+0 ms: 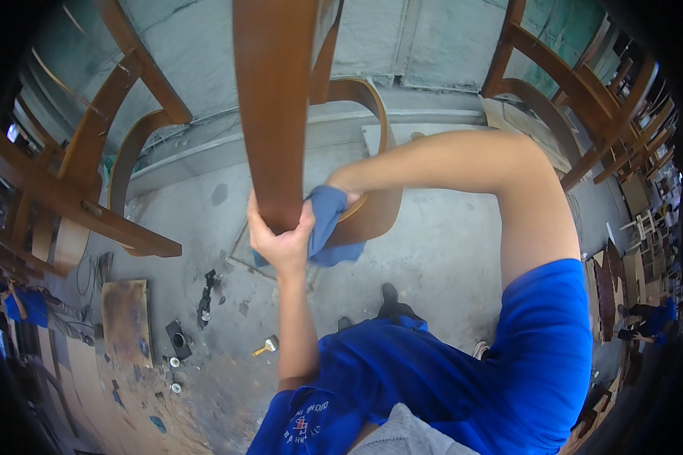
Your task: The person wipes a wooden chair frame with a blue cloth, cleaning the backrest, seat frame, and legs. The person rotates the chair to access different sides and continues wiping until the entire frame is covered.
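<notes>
A brown wooden chair frame (275, 114) hangs in front of me, its broad flat bar pointing down toward my body. My left hand (281, 236) is closed around the lower end of that bar, thumb on one side and fingers on the other. Beside it, my right hand (344, 186) grips a blue cloth (326, 216) and is partly covered by it. The cloth lies against the side of the frame, between the bar and a curved wooden band (381, 212), and its loose end droops below the band.
More brown frames hang at the left (121, 224) and right (584, 98). On the floor lie a paintbrush (267, 346), a stained board (127, 322) and a dark flat piece (177, 341). Other people in blue stand at the far left (26, 307) and far right (653, 318).
</notes>
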The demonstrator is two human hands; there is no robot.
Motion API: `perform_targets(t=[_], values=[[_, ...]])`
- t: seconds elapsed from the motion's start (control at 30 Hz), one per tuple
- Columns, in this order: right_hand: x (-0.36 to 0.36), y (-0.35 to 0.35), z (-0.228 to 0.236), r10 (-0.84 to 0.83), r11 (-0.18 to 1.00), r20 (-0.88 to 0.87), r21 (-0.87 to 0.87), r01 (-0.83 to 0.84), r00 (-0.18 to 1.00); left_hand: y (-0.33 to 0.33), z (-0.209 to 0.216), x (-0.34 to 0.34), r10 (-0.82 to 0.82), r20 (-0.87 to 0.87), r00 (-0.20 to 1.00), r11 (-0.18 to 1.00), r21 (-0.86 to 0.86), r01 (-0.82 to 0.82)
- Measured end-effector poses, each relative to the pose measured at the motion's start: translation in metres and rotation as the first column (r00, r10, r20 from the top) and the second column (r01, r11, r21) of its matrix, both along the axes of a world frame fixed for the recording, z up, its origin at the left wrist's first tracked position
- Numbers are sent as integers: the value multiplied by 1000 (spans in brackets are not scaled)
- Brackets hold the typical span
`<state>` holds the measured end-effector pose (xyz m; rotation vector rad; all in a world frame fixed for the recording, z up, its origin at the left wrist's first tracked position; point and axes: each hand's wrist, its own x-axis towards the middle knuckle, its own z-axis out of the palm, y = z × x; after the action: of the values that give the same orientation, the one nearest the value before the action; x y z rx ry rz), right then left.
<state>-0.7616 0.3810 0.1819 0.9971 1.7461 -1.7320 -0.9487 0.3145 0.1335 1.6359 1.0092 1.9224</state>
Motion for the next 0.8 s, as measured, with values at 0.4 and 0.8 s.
perform_targets(t=[0.4, 0.8], values=[[80, -42, 96, 347, 593, 357, 633, -498, 867, 38, 1, -39, -288, 156, 945, 956, 97, 276], [25, -192, -30, -333, -624, 28, 743, -242, 943, -5, 10, 96, -401, 65, 914, 915, -2, 402]])
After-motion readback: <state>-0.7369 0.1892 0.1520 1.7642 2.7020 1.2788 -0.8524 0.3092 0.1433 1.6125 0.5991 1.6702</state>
